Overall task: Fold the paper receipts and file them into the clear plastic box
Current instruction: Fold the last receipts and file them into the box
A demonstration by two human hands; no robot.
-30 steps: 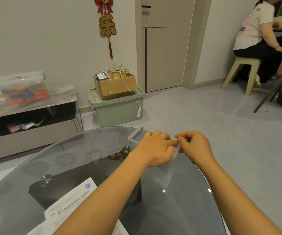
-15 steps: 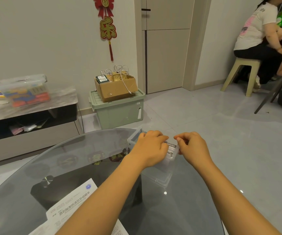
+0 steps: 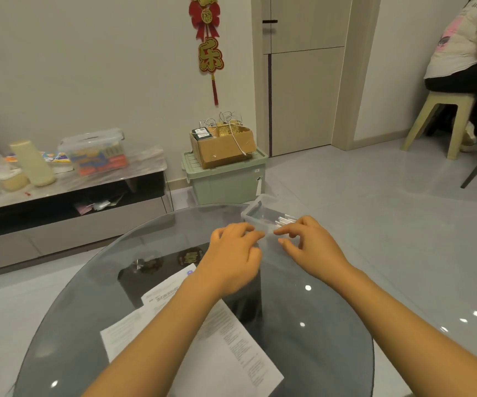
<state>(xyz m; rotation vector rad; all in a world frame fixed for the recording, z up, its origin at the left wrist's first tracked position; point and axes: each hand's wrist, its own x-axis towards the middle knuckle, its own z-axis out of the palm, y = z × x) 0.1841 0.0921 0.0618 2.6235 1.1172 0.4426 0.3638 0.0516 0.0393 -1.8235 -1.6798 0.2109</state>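
Note:
The clear plastic box (image 3: pixel 255 213) stands at the far edge of the round glass table (image 3: pixel 88 296). Folded white receipts (image 3: pixel 286 220) stand in its right part. My left hand (image 3: pixel 231 253) hovers just in front of the box, its loosely curled fingers holding nothing. My right hand (image 3: pixel 309 245) is beside it on the right. Its fingertips are near the box's front wall and hold nothing. Unfolded printed sheets (image 3: pixel 231 339) lie on the glass under my left forearm, with another sheet (image 3: pixel 122 333) to their left.
Beyond the table, a green storage bin (image 3: pixel 225 181) with a cardboard box (image 3: pixel 223 147) on it stands on the floor. A low cabinet (image 3: pixel 68 202) with clutter runs along the left wall. A person sits on a plastic stool (image 3: pixel 443 121) at the far right.
Both hands have pulled back from the box toward me and let go of the folded receipt, which now stands inside. The view has tilted down, showing more of the table.

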